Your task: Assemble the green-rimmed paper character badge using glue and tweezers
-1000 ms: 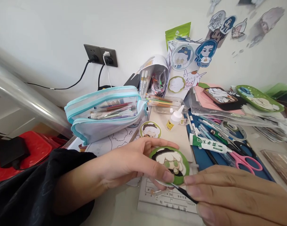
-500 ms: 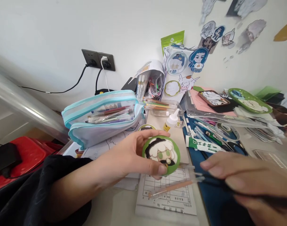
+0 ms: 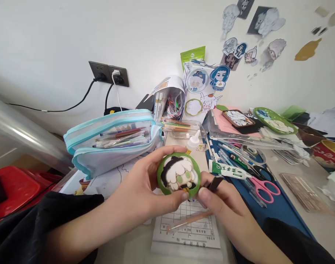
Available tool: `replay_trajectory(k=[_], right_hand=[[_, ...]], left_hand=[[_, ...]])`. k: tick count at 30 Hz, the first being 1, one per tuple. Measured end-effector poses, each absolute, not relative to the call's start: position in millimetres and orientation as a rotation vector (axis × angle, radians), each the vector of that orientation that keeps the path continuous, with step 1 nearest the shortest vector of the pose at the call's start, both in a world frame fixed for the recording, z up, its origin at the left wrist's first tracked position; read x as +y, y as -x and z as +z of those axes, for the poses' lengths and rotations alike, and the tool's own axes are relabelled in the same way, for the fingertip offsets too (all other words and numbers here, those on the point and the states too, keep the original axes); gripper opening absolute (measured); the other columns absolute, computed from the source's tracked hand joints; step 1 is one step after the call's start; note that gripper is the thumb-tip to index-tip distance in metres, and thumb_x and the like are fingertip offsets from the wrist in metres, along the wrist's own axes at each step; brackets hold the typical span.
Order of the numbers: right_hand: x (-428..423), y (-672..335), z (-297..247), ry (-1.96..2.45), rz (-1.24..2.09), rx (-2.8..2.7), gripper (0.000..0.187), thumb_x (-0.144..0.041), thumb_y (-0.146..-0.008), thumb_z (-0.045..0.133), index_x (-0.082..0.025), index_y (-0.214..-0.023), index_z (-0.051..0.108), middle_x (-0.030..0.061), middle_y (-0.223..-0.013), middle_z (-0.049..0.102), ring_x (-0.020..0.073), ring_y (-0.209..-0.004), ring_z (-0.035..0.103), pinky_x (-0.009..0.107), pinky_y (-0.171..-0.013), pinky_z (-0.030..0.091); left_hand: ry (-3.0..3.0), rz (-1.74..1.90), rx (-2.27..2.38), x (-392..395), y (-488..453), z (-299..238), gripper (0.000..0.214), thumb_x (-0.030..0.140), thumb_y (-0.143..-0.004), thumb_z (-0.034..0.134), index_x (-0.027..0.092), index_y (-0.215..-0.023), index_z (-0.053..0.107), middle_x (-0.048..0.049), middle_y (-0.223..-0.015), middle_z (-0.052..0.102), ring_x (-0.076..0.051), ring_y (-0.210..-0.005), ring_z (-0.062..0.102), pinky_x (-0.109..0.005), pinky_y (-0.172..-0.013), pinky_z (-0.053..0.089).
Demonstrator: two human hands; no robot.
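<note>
A round green-rimmed badge (image 3: 178, 174) with a white-haired cartoon figure faces me. My left hand (image 3: 153, 187) is closed around its left side, thumb on the lower front and fingers along the top. At the lower right edge, the thumb and fingertips of my right hand (image 3: 222, 201) touch the badge. Black tweezers (image 3: 216, 183) are tucked in that hand; their dark flat end sticks up and the rest is hidden. Under the hands lies a printed paper form (image 3: 185, 234) with a brush-like stick (image 3: 188, 220) across it. Behind the badge stands a white nozzle bottle (image 3: 194, 140), partly covered.
A clear pencil case with blue trim (image 3: 112, 134) stands left. To the right, a blue mat (image 3: 288, 223) carries a glue tube (image 3: 228, 170), pink-handled scissors (image 3: 268, 189) and several pens. A green tray (image 3: 274, 119) and a red tub (image 3: 328, 156) are farther right.
My right hand has come in from the right and now meets the badge's edge, the tweezers turned within it. My left hand keeps its hold. The view has shifted, revealing the pink scissors.
</note>
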State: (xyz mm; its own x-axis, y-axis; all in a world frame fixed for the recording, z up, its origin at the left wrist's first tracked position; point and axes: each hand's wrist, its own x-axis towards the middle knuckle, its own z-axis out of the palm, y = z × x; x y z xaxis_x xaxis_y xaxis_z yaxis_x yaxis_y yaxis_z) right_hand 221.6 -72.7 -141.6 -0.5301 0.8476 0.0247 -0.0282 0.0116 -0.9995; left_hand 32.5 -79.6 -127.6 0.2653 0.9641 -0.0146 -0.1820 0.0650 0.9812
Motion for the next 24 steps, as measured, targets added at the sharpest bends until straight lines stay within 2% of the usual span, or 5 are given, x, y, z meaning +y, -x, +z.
replay_trajectory(k=[3, 6, 12, 17, 24], right_hand=[[-73.8, -220.9, -141.8, 0.88, 1.692, -1.583, 0.03, -0.049, -0.093, 0.055, -0.022, -0.08, 0.056, -0.0007, -0.074, 0.045, 0.0135, -0.067, 0.044, 0.023, -0.056, 0.044], [-75.7, -220.5, -144.0, 0.886, 1.667, -1.591, 0.03, -0.045, -0.093, 0.055, -0.021, -0.076, 0.053, -0.0016, -0.069, 0.042, 0.0123, -0.062, 0.039, 0.022, -0.053, 0.041], [-79.3, -217.3, -149.0, 0.896, 1.587, -1.504, 0.03, -0.042, -0.092, 0.058, -0.021, -0.071, 0.052, -0.0019, -0.071, 0.043, 0.0126, -0.069, 0.042, 0.022, -0.064, 0.045], [-79.7, -216.1, -150.1, 0.895, 1.605, -1.448, 0.029, -0.04, -0.092, 0.06, -0.021, -0.071, 0.053, -0.0025, -0.07, 0.042, 0.0121, -0.07, 0.042, 0.021, -0.066, 0.047], [-78.9, -216.7, -151.8, 0.872, 1.632, -1.452, 0.029, -0.041, -0.092, 0.059, -0.021, -0.072, 0.055, -0.0021, -0.069, 0.043, 0.0123, -0.065, 0.041, 0.021, -0.058, 0.044]], left_hand=[[-1.157, 1.071, 0.902, -81.2, -33.2, -127.7, 0.052, 0.013, -0.073, 0.08, 0.029, -0.118, 0.059, 0.0033, -0.094, 0.068, -0.009, -0.078, 0.064, -0.016, -0.07, 0.055], [-1.157, 1.061, 0.883, -81.5, -32.9, -128.0, 0.053, 0.014, -0.074, 0.08, 0.03, -0.119, 0.058, 0.0034, -0.094, 0.067, -0.009, -0.078, 0.063, -0.015, -0.069, 0.054], [-1.159, 1.029, 0.831, -76.6, -33.8, -128.8, 0.051, 0.014, -0.078, 0.077, 0.028, -0.122, 0.055, 0.0023, -0.097, 0.065, -0.01, -0.083, 0.062, -0.017, -0.072, 0.054], [-1.181, 1.027, 0.834, -78.2, -33.7, -129.3, 0.055, 0.011, -0.076, 0.076, 0.028, -0.124, 0.054, 0.0013, -0.097, 0.065, -0.011, -0.083, 0.063, -0.018, -0.073, 0.053], [-1.088, 1.029, 0.824, -78.7, -34.0, -131.7, 0.054, 0.012, -0.073, 0.08, 0.027, -0.12, 0.057, 0.0013, -0.096, 0.067, -0.012, -0.082, 0.064, -0.022, -0.072, 0.053]])
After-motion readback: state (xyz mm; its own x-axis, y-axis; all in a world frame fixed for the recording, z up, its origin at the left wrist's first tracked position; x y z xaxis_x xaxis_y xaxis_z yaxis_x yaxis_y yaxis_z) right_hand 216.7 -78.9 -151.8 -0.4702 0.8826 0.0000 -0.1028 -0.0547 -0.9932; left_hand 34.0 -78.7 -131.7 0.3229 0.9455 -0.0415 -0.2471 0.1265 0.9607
